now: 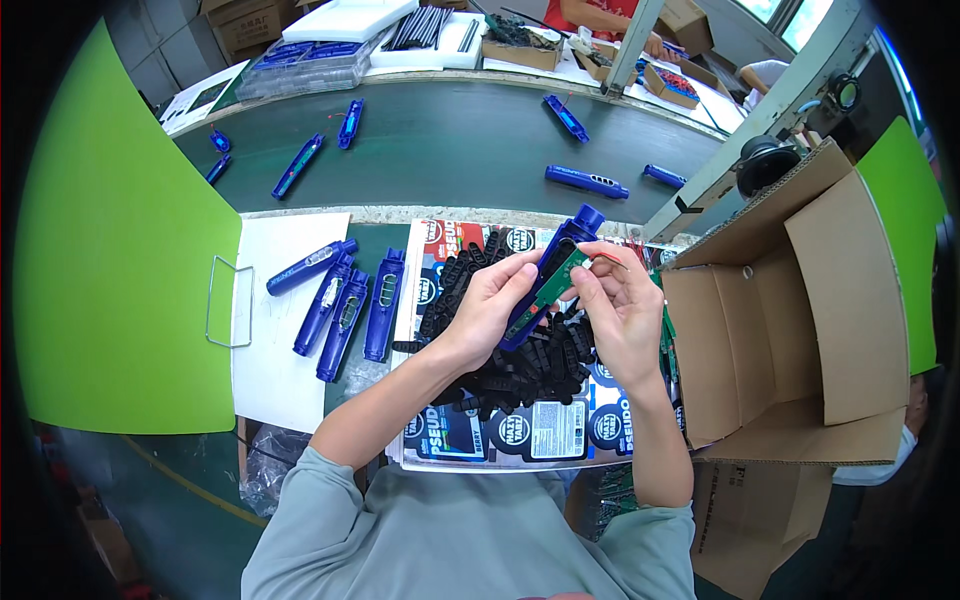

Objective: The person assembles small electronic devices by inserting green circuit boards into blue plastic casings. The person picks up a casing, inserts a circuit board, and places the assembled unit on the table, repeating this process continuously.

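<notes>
left hand (492, 300): wrapped around the blue plastic housing (552, 272), open side tilted up at me so I can see into it. Fingers clamped on it.

right hand (612, 300): pinching the green circuit board (560, 282) by its edge, laying it into the housing. Looks like I hold it by the edge to keep my fingers off the parts.

hands: close together, both above the middle of the tray.

black parts pile (520, 350): heaped on the printed cardboard sheet (560, 425) right under my hands, easy to grab.

4 blue housings (345, 300): lined up on the white sheet (285, 330) to my left, well apart from the pile.

cardboard box (790, 310): open on my right, just beside the tray.

conveyor belt (450, 145): beyond all that, a few more blue housings scattered along it.
</notes>
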A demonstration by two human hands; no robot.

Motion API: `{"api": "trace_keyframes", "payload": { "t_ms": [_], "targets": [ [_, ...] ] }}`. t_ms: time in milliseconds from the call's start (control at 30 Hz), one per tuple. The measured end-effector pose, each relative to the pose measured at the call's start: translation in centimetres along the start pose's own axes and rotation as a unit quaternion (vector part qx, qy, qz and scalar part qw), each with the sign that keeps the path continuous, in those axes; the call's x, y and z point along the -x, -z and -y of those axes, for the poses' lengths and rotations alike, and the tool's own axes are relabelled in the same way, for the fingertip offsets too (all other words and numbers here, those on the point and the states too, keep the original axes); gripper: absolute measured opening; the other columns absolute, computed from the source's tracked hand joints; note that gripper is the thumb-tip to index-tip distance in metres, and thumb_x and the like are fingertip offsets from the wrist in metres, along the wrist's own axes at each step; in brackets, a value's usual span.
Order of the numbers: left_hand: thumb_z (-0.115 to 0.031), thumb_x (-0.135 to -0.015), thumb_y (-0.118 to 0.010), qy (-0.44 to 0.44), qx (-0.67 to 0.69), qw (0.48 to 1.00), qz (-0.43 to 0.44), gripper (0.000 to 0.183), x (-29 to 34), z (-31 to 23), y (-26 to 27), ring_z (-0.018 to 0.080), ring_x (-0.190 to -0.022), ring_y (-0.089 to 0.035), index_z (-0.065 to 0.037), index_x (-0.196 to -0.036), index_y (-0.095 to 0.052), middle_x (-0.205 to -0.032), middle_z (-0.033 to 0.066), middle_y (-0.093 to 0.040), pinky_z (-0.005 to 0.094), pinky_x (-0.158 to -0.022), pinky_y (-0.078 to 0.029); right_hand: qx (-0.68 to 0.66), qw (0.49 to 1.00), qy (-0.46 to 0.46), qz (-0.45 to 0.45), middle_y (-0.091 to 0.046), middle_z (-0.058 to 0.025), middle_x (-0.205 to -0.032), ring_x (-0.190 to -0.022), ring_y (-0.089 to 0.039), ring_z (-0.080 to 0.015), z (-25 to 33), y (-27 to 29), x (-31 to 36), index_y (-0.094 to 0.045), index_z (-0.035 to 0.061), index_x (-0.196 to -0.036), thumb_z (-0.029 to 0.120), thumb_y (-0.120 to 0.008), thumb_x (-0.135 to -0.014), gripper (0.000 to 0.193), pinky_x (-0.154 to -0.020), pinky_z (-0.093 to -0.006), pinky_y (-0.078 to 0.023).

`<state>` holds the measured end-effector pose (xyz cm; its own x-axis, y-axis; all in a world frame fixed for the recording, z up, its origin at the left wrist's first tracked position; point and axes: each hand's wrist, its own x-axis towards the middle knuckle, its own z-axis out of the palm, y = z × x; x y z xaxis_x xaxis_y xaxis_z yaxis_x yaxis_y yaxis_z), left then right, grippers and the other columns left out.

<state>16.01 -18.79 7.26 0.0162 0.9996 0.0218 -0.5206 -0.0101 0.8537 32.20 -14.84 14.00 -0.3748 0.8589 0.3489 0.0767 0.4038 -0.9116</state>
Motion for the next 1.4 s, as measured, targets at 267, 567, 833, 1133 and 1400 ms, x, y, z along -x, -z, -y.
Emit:
{"api": "trace_keyframes", "payload": {
  "t_ms": [267, 567, 833, 1133, 1400],
  "targets": [
    [-0.029, -0.109, -0.05, -0.015, -0.001, 1.0, 0.027, 0.044, 0.0, -0.4, -0.4, 0.0133, -0.09, -0.069, -0.003, -0.144, -0.053, -0.106, 0.0082, -0.071, 0.0275, -0.075, -0.058, -0.003, 1.0, -0.001, 0.004, -0.068, -0.0071, -0.087, -0.072, -0.069, -0.0113, 0.2, 1.1, -0.4, -0.067, -0.0038, -0.116, 0.0, -0.067, -0.095, 0.022, -0.065, -0.0255, -0.055],
    [-0.028, -0.108, -0.05, -0.023, 0.003, 1.0, 0.02, 0.043, -0.1, 0.5, -1.3, 0.0138, -0.09, -0.068, -0.001, -0.142, -0.054, -0.106, 0.0078, -0.07, 0.028, -0.074, -0.058, 0.286, 0.941, 0.162, -0.081, -0.059, -0.0107, -0.095, -0.073, -0.059, -0.0197, 0.5, 0.2, 0.0, -0.07, 0.002, -0.114, 0.001, -0.075, -0.086, 0.028, -0.063, -0.032, -0.051],
    [-0.009, -0.104, -0.053, -0.078, -0.083, 0.993, 0.005, 0.039, 0.2, 0.8, -2.5, 0.0085, -0.083, -0.065, 0.001, -0.142, -0.053, -0.101, 0.0053, -0.068, 0.0244, -0.07, -0.053, 0.046, 0.986, 0.017, -0.162, -0.051, -0.0042, -0.095, -0.072, -0.055, -0.0093, -1.4, -0.8, -0.3, -0.051, 0.0014, -0.126, 0.0, -0.077, -0.083, 0.051, -0.061, -0.0264, -0.045],
    [-0.008, -0.104, -0.053, -0.074, -0.154, 0.985, -0.012, 0.039, -1.1, 0.5, -0.4, 0.0101, -0.082, -0.066, 0.004, -0.141, -0.051, -0.103, 0.0069, -0.067, 0.0245, -0.067, -0.055, -0.043, 0.994, -0.005, -0.1, -0.063, -0.005, -0.095, -0.075, -0.059, -0.0066, -4.7, -0.4, -0.6, -0.051, -0.0013, -0.134, 0.007, -0.076, -0.087, 0.054, -0.06, -0.0225, -0.045],
    [-0.005, -0.097, -0.055, -0.147, -0.365, 0.904, -0.168, 0.035, -10.8, -0.5, 14.1, 0.0148, -0.074, -0.068, 0.004, -0.13, -0.062, -0.082, 0.0104, -0.071, 0.0306, -0.066, -0.055, 0.305, 0.952, -0.031, 0.019, -0.066, -0.0144, -0.095, -0.08, -0.066, -0.0309, -8.4, 1.6, 0.7, -0.067, 0.0015, -0.109, 0.014, -0.073, -0.087, 0.026, -0.072, -0.042, -0.052]
  ]
}}
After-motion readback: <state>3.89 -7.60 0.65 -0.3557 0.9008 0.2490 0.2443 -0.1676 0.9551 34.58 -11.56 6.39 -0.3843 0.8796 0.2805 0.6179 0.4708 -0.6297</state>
